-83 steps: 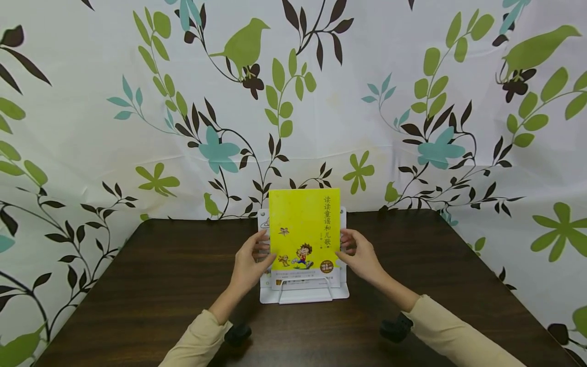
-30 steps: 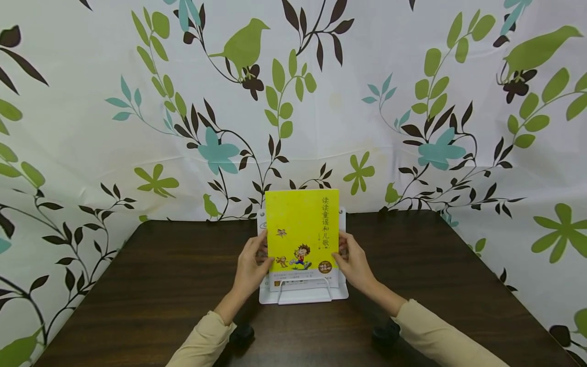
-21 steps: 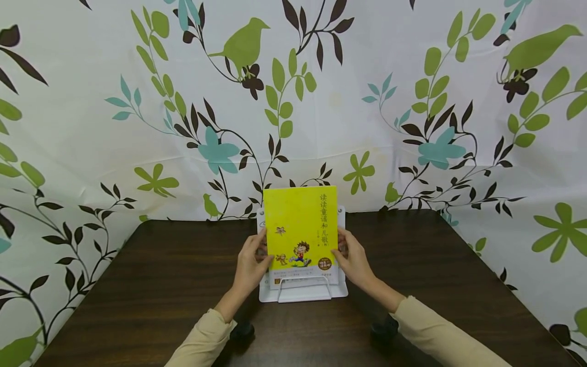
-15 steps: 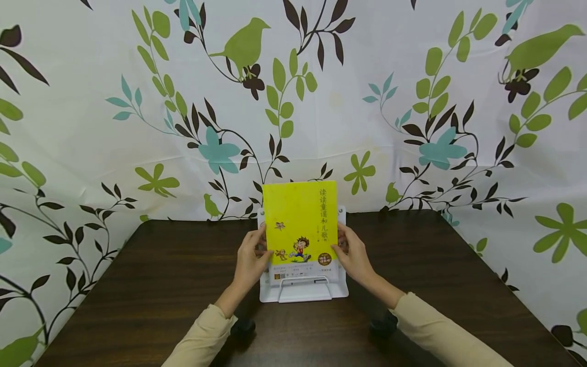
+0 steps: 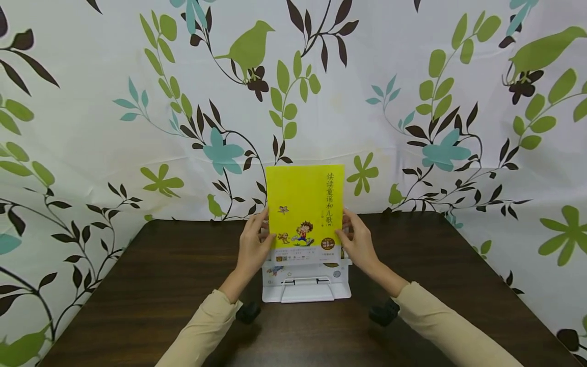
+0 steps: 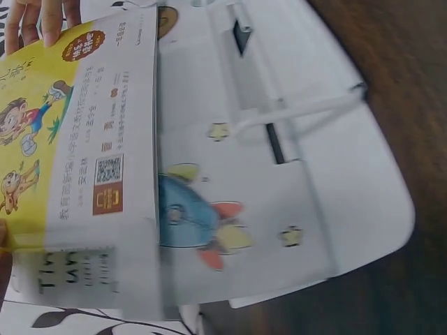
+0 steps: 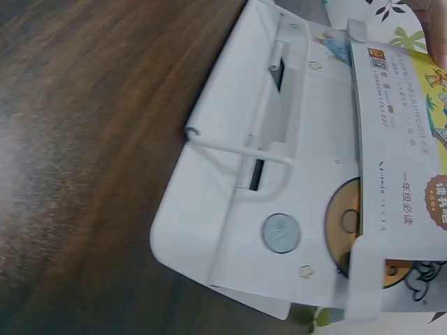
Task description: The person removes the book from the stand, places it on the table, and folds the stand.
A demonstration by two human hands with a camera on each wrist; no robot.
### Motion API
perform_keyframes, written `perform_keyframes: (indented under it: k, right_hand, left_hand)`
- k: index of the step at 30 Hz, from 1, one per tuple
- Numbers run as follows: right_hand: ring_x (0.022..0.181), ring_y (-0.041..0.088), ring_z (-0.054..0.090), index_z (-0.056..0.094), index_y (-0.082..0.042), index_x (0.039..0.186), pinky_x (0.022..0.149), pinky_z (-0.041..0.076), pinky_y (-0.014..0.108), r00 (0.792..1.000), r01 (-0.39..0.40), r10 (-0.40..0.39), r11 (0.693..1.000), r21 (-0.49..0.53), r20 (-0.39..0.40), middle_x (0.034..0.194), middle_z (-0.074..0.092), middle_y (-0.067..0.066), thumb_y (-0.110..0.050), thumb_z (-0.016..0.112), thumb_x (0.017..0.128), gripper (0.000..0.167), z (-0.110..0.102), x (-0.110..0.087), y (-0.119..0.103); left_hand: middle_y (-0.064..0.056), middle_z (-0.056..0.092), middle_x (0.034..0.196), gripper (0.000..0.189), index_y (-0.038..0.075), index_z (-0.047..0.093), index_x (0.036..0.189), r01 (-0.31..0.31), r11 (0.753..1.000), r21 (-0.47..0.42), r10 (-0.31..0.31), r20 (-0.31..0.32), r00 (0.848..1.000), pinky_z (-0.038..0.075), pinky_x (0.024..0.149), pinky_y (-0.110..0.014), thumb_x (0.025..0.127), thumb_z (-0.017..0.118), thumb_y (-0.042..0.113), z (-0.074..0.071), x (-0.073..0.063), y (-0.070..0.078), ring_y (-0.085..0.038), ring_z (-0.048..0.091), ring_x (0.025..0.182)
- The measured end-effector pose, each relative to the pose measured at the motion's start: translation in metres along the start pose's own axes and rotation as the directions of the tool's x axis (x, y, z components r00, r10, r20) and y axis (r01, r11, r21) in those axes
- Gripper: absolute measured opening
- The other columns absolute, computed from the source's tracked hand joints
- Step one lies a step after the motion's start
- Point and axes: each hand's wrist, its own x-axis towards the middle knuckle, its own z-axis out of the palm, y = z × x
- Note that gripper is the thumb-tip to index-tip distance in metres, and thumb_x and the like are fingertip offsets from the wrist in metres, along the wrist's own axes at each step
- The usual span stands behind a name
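Note:
A yellow book (image 5: 304, 204) with a white lower band and a cartoon child on its cover stands upright in the head view. My left hand (image 5: 251, 244) grips its left edge, thumb on the front cover and fingers behind. On the opposite edge my right hand (image 5: 361, 243) holds it the same way. Behind and below is a white book stand (image 5: 270, 294) printed with small pictures. The book's bottom edge is above the stand's wire page holder (image 5: 332, 290), as the left wrist view of the book (image 6: 133, 139) also shows. The book hides the upper part of the stand.
The stand sits on a dark wood table (image 5: 192, 265). A white curtain (image 5: 321, 137) with birds, leaves and flowers hangs behind the table. Black wrist devices (image 5: 247, 312) are under both forearms, near the beige sleeves (image 5: 204, 326).
Both hands have closed in on the book's edges and raised it up out of the wire page holder. More of the stand's printed lower panel shows; the stand remains on the table.

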Motion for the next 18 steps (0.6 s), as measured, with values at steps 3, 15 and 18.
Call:
perform_keyframes:
  k: [3, 15, 18]
  right_hand:
    - [0.080, 0.025, 0.057, 0.044, 0.006, 0.129, 0.059, 0.054, 0.034, 0.998, 0.040, -0.040, 0.999, 0.002, -0.039, 0.095, 0.055, 0.018, 0.013, 0.064, 0.076, 0.057, -0.004, 0.005, -0.011]
    - [0.079, 0.029, 0.057, 0.045, 0.012, 0.124, 0.060, 0.054, 0.032, 0.984, 0.131, -0.135, 0.990, -0.044, -0.118, 0.093, 0.056, 0.022, 0.017, 0.065, 0.071, 0.056, -0.026, 0.017, -0.029]
    - [0.081, 0.024, 0.056, 0.045, 0.007, 0.127, 0.063, 0.053, 0.021, 0.987, 0.099, -0.105, 0.994, -0.055, -0.122, 0.096, 0.057, 0.018, 0.014, 0.065, 0.074, 0.057, -0.032, 0.015, -0.022]
  left_hand:
    - [-0.017, 0.051, 0.108, 0.069, 0.002, 0.044, 0.133, -0.040, 0.999, 0.005, 0.040, -0.025, 0.999, 0.054, 0.065, -0.030, 0.070, 0.067, -0.016, 0.001, 0.006, 0.003, -0.024, 0.056, 0.087]
    - [-0.018, 0.050, 0.108, 0.068, 0.001, 0.044, 0.132, -0.099, 0.995, -0.022, 0.096, -0.123, 0.988, 0.054, 0.066, -0.030, 0.071, 0.066, -0.016, 0.007, 0.013, 0.027, -0.025, 0.055, 0.089]
    - [-0.018, 0.050, 0.107, 0.068, 0.000, 0.045, 0.132, -0.109, 0.993, -0.042, 0.103, -0.126, 0.987, 0.054, 0.066, -0.030, 0.070, 0.067, -0.016, 0.010, 0.012, 0.034, -0.025, 0.055, 0.088]
